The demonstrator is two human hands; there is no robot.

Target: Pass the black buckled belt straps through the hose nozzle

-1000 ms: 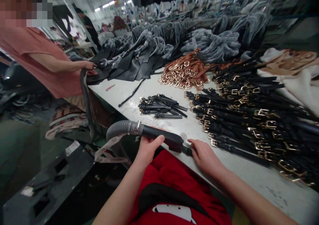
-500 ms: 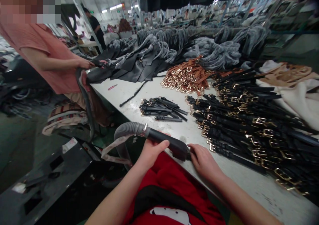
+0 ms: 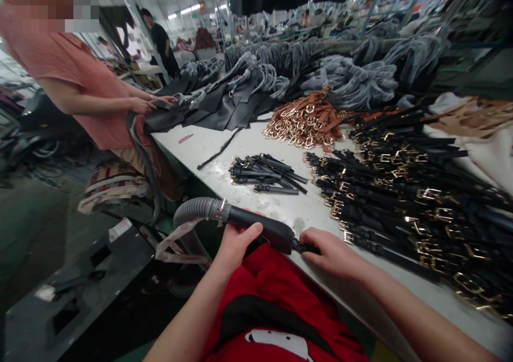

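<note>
My left hand (image 3: 239, 242) is wrapped round a black handheld tool (image 3: 276, 233) with a grey ribbed hose (image 3: 197, 208) clamped to its rear end. At the tool's front end, my right hand (image 3: 334, 251) pinches a small black buckle strap (image 3: 311, 248), partly hidden under the fingers. The strap touches or nearly touches the tool's tip; I cannot tell which. A small pile of black buckle straps (image 3: 266, 174) lies on the white table (image 3: 218, 183) beyond the tool. Right of my right hand spreads a large heap of black straps with gold buckles (image 3: 385, 212).
Brown straps with gold buckles (image 3: 306, 119) are heaped farther back, before grey wrapped cords (image 3: 352, 79). A pink-handled tool (image 3: 185, 138) and a thin black strip (image 3: 218, 149) lie at left. A co-worker (image 3: 86, 95) handles black leather pieces (image 3: 228, 105). A dark machine box (image 3: 80, 282) stands lower left.
My left hand and the tool have shifted slightly left. The right-hand fingers have closed further over the strap, and more of it shows beside the tool's tip. The view has turned slightly.
</note>
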